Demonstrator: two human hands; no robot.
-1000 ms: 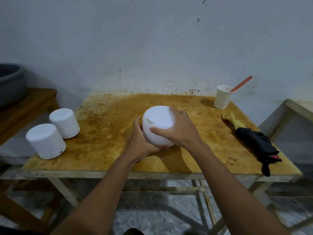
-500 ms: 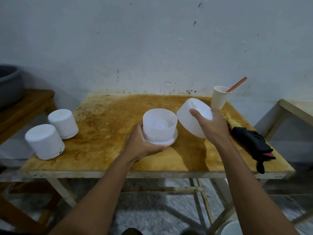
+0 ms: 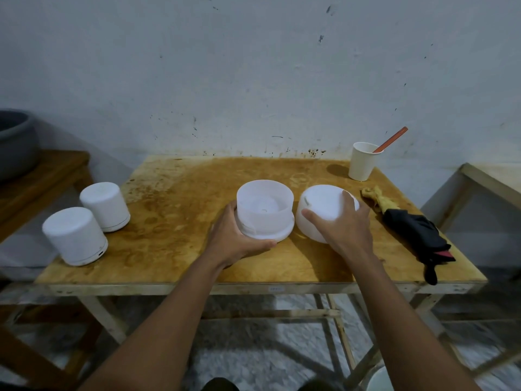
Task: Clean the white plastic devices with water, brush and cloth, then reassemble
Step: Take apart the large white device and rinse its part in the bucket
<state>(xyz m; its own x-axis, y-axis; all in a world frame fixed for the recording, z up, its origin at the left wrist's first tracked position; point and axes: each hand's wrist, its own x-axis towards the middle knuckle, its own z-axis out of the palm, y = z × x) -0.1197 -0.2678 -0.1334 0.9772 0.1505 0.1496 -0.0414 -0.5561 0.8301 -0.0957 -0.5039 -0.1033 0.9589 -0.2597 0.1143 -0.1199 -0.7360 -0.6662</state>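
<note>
An opened white device base (image 3: pixel 265 213) with a translucent tank stands at the middle of the wooden table (image 3: pixel 174 198). My left hand (image 3: pixel 234 238) grips its lower left side. Just to its right the white dome cover (image 3: pixel 324 210) rests upright on the table, with my right hand (image 3: pixel 345 224) clasped over its top and front. Two closed white devices (image 3: pixel 74 235) (image 3: pixel 105 206) stand near the table's left edge. A white paper cup (image 3: pixel 363 160) holding an orange-handled brush (image 3: pixel 390 139) stands at the back right. A yellowish cloth (image 3: pixel 377 200) lies beside the cover.
A black folded item (image 3: pixel 417 235) lies along the table's right edge, next to the cloth. A grey basin (image 3: pixel 17 142) sits on a wooden bench at the far left. Another wooden frame (image 3: pixel 485 184) stands to the right. A white rim shows on the floor below.
My right hand lifted the cover off the base, carried it to the right and brought it down onto the table beside the base. My left hand stayed on the base.
</note>
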